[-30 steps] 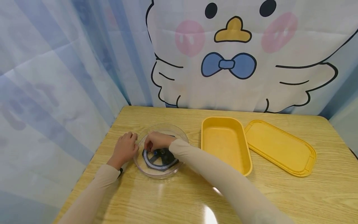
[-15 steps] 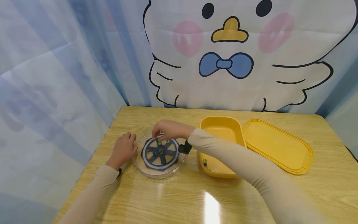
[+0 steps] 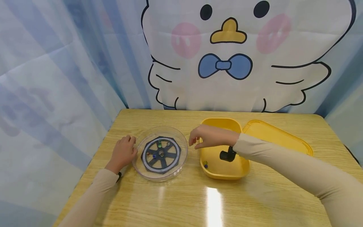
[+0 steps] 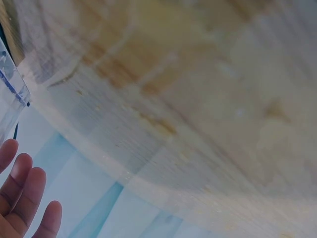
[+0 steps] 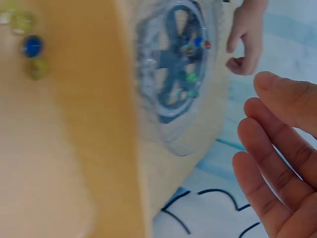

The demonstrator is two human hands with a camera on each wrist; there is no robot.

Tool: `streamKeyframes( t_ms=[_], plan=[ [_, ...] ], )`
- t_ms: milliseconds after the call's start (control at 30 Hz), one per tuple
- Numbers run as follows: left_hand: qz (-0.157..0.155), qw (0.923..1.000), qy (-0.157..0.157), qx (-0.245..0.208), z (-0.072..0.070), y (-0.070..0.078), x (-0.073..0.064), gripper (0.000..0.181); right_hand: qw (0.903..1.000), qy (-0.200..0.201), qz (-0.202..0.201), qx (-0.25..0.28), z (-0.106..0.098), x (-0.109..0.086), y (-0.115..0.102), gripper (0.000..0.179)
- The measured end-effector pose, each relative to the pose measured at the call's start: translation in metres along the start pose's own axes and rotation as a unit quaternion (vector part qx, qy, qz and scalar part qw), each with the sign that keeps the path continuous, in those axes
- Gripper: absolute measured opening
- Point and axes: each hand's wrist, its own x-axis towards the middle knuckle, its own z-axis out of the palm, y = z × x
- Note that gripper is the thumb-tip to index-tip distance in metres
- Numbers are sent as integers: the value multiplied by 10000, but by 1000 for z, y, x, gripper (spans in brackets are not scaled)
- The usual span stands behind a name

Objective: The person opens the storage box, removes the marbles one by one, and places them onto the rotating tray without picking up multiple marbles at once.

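Observation:
A round clear dish (image 3: 182, 157) on the table holds a dark, spoked, wheel-shaped piece (image 3: 171, 155) with a pale ring. Several small marbles lie on that piece, among them a green marble (image 3: 159, 145) and a blue marble (image 3: 154, 156). My left hand (image 3: 121, 154) rests at the dish's left rim, fingers loosely bent. Over the left side of a yellow box (image 3: 227, 176) hovers my right hand (image 3: 211, 136); its thumb and fingers stand apart with nothing between them in the right wrist view. Inside the box, a blue marble (image 5: 32, 46) lies beside yellowish marbles (image 5: 22, 22).
The flat yellow lid (image 3: 278, 137) lies right of the box, partly behind the right sleeve (image 3: 286, 160). Wooden table (image 3: 136, 201) surface extends in front of the dish and box. A printed curtain (image 3: 227, 91) hangs behind the table's back edge.
My right hand has moved right, from over the wheel-shaped piece to above the yellow box, uncovering the marbles on the piece. The left hand stays at the dish rim.

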Motion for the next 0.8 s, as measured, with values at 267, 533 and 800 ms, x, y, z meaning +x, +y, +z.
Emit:
streamKeyframes(
  t_ms=[267,533,800],
  plan=[
    [-3,10000,1,7,0,0,0,9,10000,27,4,87,22,-36,21,12],
    [12,10000,66,-5,-1,0,0,10,9991,-143,5,401,45,-39,35,11],
    [-3,10000,-7,-4,-2,1,0,10,9992,-124,-195,330,63,-33,46,10]
  ],
)
